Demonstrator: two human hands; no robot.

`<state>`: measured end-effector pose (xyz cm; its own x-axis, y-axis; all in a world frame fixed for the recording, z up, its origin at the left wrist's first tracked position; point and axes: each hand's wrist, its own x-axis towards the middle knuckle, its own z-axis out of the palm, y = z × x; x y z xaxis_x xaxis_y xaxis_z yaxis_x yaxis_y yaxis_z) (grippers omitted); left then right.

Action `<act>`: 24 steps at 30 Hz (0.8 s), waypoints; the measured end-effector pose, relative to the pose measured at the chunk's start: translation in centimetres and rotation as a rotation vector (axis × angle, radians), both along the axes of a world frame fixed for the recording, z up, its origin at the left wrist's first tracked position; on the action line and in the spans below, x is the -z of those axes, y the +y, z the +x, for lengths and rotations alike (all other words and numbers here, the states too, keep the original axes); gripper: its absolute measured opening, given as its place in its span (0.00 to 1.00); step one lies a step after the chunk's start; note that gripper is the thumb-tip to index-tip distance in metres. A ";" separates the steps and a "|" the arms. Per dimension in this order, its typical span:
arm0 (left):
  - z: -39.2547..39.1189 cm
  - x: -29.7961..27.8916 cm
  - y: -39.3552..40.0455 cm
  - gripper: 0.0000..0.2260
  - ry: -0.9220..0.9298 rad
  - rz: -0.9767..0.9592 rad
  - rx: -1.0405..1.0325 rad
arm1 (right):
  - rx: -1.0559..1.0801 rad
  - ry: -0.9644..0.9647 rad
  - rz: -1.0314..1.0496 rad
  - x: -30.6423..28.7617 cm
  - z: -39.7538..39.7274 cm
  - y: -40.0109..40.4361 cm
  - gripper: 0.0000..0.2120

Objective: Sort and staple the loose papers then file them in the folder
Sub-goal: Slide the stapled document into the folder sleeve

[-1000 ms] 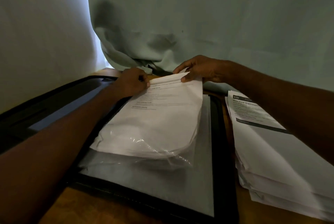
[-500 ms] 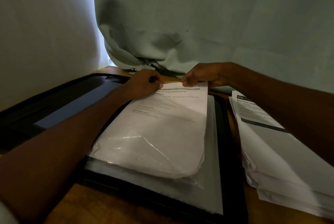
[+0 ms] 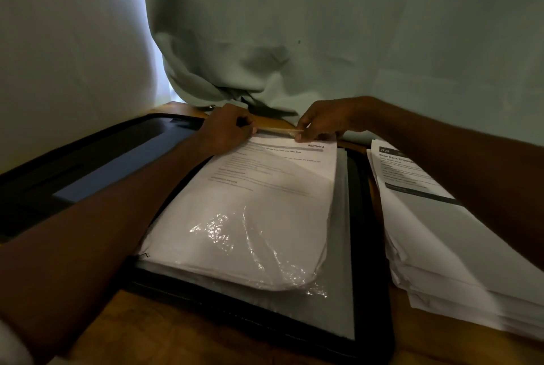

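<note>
Filing was the step in hand: a set of papers (image 3: 244,211) lay inside a clear plastic sleeve (image 3: 259,249) on the right half of the open black folder (image 3: 365,291), which rested on the wooden tabletop (image 3: 188,335). Both hands worked at the sleeve's far edge. The left hand (image 3: 226,132) was curled, its thumb and fingertips pinching the plastic lip at the top left corner, while the right hand (image 3: 322,121) pinched the same lip a little to the right, the film stretched taut between them above the printed heading. The sheets appeared almost fully seated, the sleeve bulging and wrinkled near its lower end. A thick stack of loose papers (image 3: 435,235) sat just beside the folder on the right, well short of filed. The next move probably called for settling the top edge inside the pocket and smoothing it flat before reaching for another set.
</note>
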<state>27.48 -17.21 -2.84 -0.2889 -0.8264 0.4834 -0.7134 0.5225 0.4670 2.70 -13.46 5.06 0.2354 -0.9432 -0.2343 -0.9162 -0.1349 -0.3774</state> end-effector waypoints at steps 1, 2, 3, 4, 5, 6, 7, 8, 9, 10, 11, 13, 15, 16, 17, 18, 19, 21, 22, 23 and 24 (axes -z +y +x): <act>0.1 0.0 -0.1 0.05 -0.021 -0.008 -0.026 | 0.026 -0.001 -0.019 0.0 -0.4 0.0 0.14; 0.3 0.1 -0.1 0.05 -0.054 -0.019 -0.048 | 0.053 0.008 -0.024 -0.1 -0.8 0.1 0.16; 0.4 0.0 -0.1 0.05 -0.095 -0.029 -0.060 | 0.078 0.015 -0.007 -0.1 -1.1 0.2 0.18; 0.4 0.0 -0.3 0.03 -0.124 -0.027 -0.061 | 0.101 0.006 0.015 -0.1 -1.4 0.4 0.18; 0.3 0.0 -0.3 0.03 -0.136 -0.019 -0.056 | 0.137 -0.033 0.014 0.3 -1.6 0.6 0.18; 0.3 -0.1 -0.5 0.07 -0.131 -0.020 -0.063 | 0.178 -0.096 -0.026 0.5 -1.7 0.8 0.17; 0.3 -0.2 -0.6 0.11 -0.120 -0.022 -0.070 | 0.227 -0.163 -0.094 1.0 -1.6 0.9 0.15; 0.3 -0.5 -0.6 0.14 -0.100 -0.021 -0.072 | 0.275 -0.230 -0.155 1.4 -1.6 0.9 0.14; 0.2 -0.9 -0.4 0.16 -0.085 -0.025 -0.066 | 0.316 -0.279 -0.171 1.6 -1.6 1.0 0.15; -0.1 -1.3 0.0 0.17 -0.079 -0.025 -0.058 | 0.360 -0.331 -0.144 1.7 -1.6 1.2 0.15; -0.6 -1.9 0.5 0.17 -0.083 -0.029 -0.048 | 0.410 -0.386 -0.074 1.8 -1.7 1.4 0.15; -1.9 -2.8 2.2 0.18 -0.076 -0.031 -0.023 | 0.482 -0.485 0.061 1.9 -1.9 2.7 0.10; -3.3 -3.4 4.2 0.18 -0.019 -0.005 0.015 | 0.556 -0.625 0.005 2.1 -2.7 3.5 0.10; -3.9 -3.6 5.3 0.18 0.017 0.014 0.037 | 0.574 -0.721 -0.048 2.1 -3.1 3.9 0.10; -4.4 -3.7 6.8 0.18 0.034 0.039 0.055 | 0.599 -0.840 -0.052 2.1 -3.1 4.6 0.10; -4.7 -3.8 8.4 0.18 0.026 0.054 0.064 | 0.632 -0.987 -0.016 2.1 -2.9 5.4 0.11; -4.9 -3.9 10.1 0.19 -0.006 0.057 0.062 | 0.678 -1.124 0.030 2.3 -3.0 5.5 0.17; -4.8 -3.8 14.4 0.23 -0.064 0.081 0.052 | 0.672 -1.248 0.097 3.2 -2.9 6.0 0.31; -4.8 -3.4 16.6 0.27 -0.083 0.119 0.048 | 0.656 -1.230 0.083 3.2 -2.5 6.9 0.29; -4.7 -2.9 18.9 0.32 -0.108 0.170 0.046 | 0.653 -1.171 0.026 3.2 -2.2 7.8 0.24; -4.8 -2.3 21.2 0.36 -0.143 0.225 0.054 | 0.652 -1.097 -0.043 3.1 -1.9 8.6 0.23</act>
<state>22.65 3.94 -0.58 -0.3873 -0.8900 0.2405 -0.7547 0.4559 0.4719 0.78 -4.85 1.98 -0.2221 -0.9585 -0.1788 -0.0293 0.1898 -0.9814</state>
